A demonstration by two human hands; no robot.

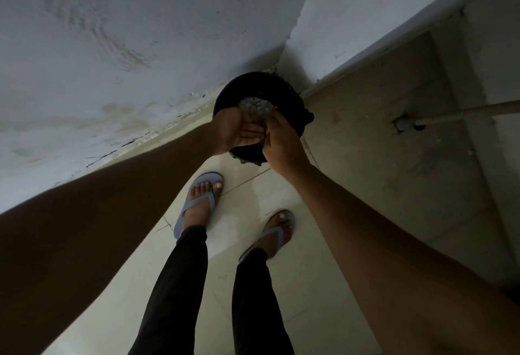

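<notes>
Wall corner [289,39]: grey clump [257,107] between hands [240,132]

A white plastered wall [112,45] met a second white wall [365,2] in a corner. Stains and thin cracks ran along the first wall's base. The floor [309,256] was of pale tiles with faint sheen. To the right rose a tiled face [380,143], where a ribbed hose [464,112] left a grey fitting [405,124]. The light was dim.
</notes>
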